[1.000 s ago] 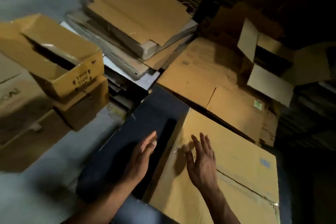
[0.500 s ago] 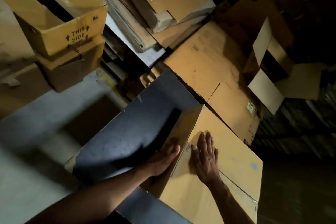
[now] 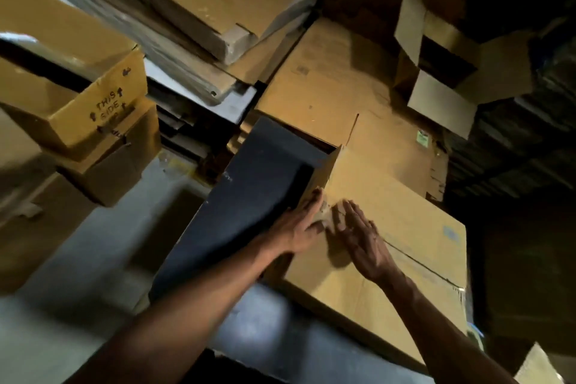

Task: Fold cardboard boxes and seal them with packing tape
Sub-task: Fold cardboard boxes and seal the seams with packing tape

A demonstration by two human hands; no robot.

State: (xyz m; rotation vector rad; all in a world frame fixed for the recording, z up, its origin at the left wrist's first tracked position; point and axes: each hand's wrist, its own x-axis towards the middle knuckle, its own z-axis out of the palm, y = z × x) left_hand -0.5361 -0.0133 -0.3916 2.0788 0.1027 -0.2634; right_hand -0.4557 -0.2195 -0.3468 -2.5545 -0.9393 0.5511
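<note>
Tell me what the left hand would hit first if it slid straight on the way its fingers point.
Probably nothing new: the left hand already lies along the box by its upright flap, so it would run on along that flap's edge. Past it lies flat cardboard, though depth is unclear.

The left hand (image 3: 300, 224) presses flat against the side of the cardboard box (image 3: 405, 227). The right hand (image 3: 363, 237) lies flat on its top, fingers straight.

- Left hand (image 3: 299, 226) now flat against the box (image 3: 389, 246) near its left edge.
- Right hand (image 3: 363, 235) has slid closer to it, fingers straight, on top.
</note>
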